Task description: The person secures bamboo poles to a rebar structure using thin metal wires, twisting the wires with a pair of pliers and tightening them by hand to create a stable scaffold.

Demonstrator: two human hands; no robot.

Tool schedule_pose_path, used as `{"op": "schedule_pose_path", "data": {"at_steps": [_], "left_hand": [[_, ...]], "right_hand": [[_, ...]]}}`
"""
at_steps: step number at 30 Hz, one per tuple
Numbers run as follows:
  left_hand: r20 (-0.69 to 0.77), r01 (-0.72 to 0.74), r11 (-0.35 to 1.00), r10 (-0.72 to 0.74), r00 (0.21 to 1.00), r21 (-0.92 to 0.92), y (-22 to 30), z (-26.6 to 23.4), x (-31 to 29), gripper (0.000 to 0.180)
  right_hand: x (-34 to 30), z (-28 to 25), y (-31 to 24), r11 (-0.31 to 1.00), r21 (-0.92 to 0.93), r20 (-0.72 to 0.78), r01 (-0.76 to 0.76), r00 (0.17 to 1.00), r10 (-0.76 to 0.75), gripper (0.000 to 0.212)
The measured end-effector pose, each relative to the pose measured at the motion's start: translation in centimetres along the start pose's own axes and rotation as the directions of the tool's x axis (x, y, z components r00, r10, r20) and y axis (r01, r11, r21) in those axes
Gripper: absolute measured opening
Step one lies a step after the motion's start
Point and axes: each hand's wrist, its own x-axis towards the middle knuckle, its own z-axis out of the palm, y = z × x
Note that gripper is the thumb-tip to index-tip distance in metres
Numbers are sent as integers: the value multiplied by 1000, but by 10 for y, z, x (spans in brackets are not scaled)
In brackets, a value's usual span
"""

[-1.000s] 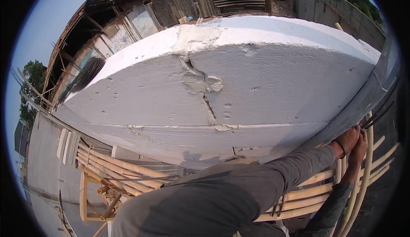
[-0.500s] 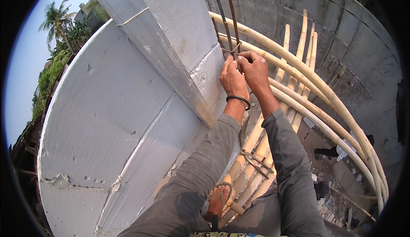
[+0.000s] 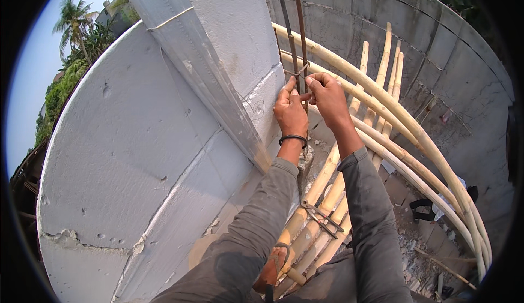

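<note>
Ahead of me stand upright rusty reinforcing bars [image 3: 302,25] beside a white block wall, with a thin steel stirrup [image 3: 297,73] around them. My left hand [image 3: 291,115], a black band on its wrist, has its fingers closed against the bars just below the stirrup. On the other side, my right hand [image 3: 330,100] pinches thumb and forefinger close to the stirrup, its other fingers curled. What the fingertips hold is too small or hidden to make out. Pincers [image 3: 322,218] with open handles lie on the bamboo poles [image 3: 314,229] below my hands.
A metal channel [image 3: 207,68] leans diagonally over the white wall [image 3: 131,150] on my left. Long curved bamboo poles [image 3: 404,115] sweep across the right, above rubble [image 3: 415,254] far below. My sandalled foot [image 3: 270,267] stands on the bamboo. A grey concrete wall [image 3: 458,74] curves behind.
My hands have parted slightly; the left sits a little lower, and the right has its fingertips by the stirrup. The whole view has shifted slightly. The pincers lie as before.
</note>
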Motion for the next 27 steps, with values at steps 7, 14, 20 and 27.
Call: {"op": "schedule_pose_path", "data": {"at_steps": [7,14,20,27], "left_hand": [[-27,155,979,-160,987,-130,11,6,1,40],[-4,-69,992,70,998,108,5,8,0,45],[83,-251,941,238,968,225,-14,-10,-1,41],[25,-33,972,40,999,-235,-17,1,10,43]], "right_hand": [[0,-6,9,977,-160,-34,139,989,-146,21],[-7,-3,17,762,-394,110,513,850,-516,15],[-19,-3,9,751,-508,63,423,887,-458,17],[-22,-6,6,926,-293,-10,240,967,-254,17]]}}
